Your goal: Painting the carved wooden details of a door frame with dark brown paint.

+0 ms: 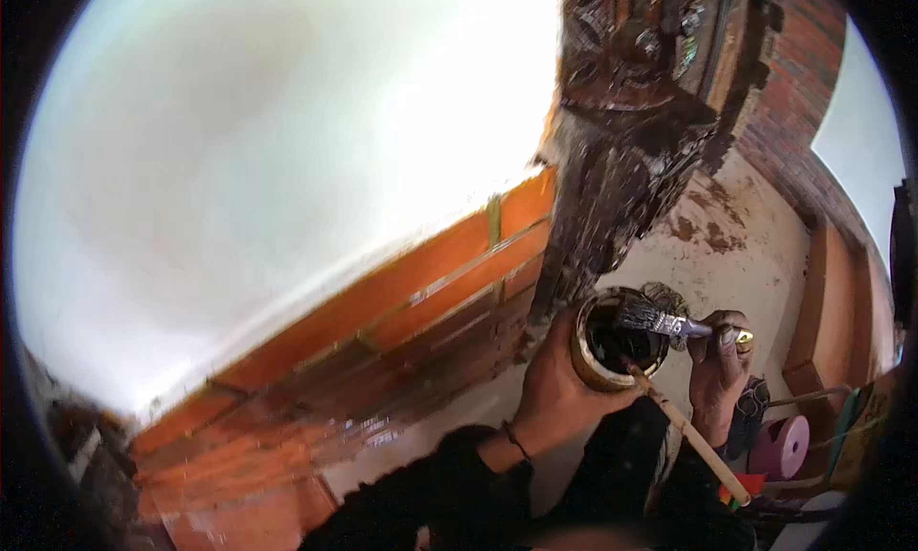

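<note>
My left hand (555, 388) is wrapped round a round can (604, 376) with a smeared rim and dark, glossy liquid (617, 345) inside. In my right hand (719, 371) is a paintbrush (696, 329), gripped by its handle. Its dark, wet bristles lie over the can's mouth, pointing left. A light wooden stick (703, 444) leans out of the can over the near rim, its lower end toward me. Behind the can, partly hidden, is a dark, crumpled thing (666, 295) that I cannot make out.
A carved dark wooden post (631, 159) rises just beyond the can, beside a white wall (287, 169) with orange brick (411, 302) below. Brown stains mark the pale floor (755, 255). At right are a brick-coloured ledge (824, 312) and a pink roll-shaped thing (779, 448).
</note>
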`<state>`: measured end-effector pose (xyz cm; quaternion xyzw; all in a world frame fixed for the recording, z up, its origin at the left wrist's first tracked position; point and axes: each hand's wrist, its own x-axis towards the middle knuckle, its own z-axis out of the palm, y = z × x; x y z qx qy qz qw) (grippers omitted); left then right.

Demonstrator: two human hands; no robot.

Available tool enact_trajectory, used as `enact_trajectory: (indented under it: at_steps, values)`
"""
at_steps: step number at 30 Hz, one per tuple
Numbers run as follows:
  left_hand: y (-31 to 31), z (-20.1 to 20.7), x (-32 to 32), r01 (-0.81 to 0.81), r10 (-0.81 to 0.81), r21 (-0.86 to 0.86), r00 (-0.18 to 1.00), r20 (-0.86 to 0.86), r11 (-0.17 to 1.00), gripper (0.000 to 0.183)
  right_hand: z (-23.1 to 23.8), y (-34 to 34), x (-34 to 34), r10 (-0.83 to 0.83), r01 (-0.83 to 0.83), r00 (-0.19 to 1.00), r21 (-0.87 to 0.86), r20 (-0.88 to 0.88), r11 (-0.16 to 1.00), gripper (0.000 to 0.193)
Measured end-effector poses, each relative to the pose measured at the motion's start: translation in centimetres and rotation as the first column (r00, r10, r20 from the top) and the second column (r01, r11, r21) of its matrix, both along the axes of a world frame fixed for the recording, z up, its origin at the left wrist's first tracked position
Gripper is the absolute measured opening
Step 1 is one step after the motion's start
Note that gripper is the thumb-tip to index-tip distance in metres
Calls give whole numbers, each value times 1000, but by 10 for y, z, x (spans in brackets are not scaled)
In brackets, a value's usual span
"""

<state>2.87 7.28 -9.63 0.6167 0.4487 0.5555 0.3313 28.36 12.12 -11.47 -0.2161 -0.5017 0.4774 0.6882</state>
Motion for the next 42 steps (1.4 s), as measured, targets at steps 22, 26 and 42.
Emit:
enact_trajectory:
  at_steps: [22, 26, 42]
  values:
    - [14, -24, -22, 166, -174, 92, 980, 94, 982, 98, 135, -27, -62, -492, 285, 838, 580, 235, 763, 16]
    - [10, -30, -26, 209, -209, 1, 976, 55, 978, 104, 186, -18, -109, -732, -72, 478, 853, 485, 517, 16]
    - [26, -49, 3, 179, -180, 18, 979, 97, 984, 107, 256, -4, -169, -675, -321, 202, 699, 710, 639, 8]
